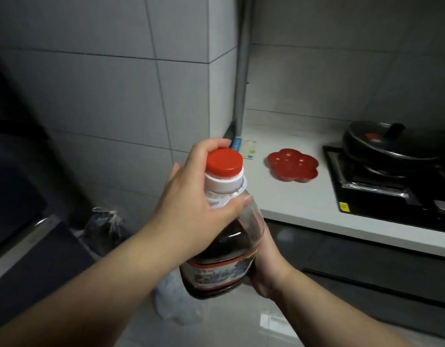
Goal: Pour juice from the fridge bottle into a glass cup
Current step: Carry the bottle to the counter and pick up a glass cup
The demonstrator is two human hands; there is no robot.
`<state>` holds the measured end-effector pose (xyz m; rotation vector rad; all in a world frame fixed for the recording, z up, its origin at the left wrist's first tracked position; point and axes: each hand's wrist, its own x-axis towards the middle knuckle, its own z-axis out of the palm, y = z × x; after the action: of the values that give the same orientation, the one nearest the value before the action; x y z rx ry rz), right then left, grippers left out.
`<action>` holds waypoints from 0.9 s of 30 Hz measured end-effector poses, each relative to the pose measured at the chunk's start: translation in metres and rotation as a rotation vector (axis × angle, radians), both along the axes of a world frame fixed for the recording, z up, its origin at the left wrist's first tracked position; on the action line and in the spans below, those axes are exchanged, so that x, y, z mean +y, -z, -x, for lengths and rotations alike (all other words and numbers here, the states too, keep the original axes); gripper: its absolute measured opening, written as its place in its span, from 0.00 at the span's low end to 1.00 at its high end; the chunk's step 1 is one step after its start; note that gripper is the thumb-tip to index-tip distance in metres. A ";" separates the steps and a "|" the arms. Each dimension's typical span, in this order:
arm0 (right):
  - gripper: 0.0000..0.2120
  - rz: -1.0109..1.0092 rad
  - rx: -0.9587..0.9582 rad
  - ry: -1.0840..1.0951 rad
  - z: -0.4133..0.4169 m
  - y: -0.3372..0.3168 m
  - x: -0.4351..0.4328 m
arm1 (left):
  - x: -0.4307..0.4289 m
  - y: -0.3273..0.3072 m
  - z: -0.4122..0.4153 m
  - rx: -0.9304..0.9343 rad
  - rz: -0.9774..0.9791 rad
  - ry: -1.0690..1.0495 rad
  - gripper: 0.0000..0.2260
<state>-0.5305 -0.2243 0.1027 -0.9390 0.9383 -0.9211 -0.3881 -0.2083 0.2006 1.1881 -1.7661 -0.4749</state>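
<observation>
A large clear plastic juice bottle with dark juice, a printed label and a red screw cap is held in the air at the centre of the head view. My left hand grips its neck and shoulder, thumb across the front and fingers curled behind the cap. My right hand holds the lower body from the right side, mostly hidden behind the bottle. The cap is on. No glass cup is in view.
A white counter runs to the right, with a red flower-shaped dish on it and a black gas hob carrying a black pan. Tied plastic bags sit on the floor at left, beside a dark appliance.
</observation>
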 end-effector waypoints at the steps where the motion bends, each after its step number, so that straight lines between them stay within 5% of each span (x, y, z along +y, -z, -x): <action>1: 0.27 0.014 -0.005 0.022 0.027 -0.004 0.003 | -0.002 -0.004 0.026 0.029 0.021 0.021 0.31; 11: 0.51 0.661 0.219 0.375 0.258 -0.056 0.029 | -0.006 -0.036 0.247 0.294 0.190 0.211 0.27; 19: 0.53 0.733 0.290 0.568 0.365 -0.065 0.033 | -0.030 -0.056 0.364 0.253 0.148 0.428 0.30; 27: 0.41 0.760 0.700 0.648 0.453 -0.118 0.034 | -0.063 -0.062 0.464 0.193 0.121 0.696 0.29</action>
<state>-0.9839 -0.1906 0.2204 -1.7173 1.5826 -1.6057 -0.8525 -0.2717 0.2629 0.3969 -1.9739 -0.8378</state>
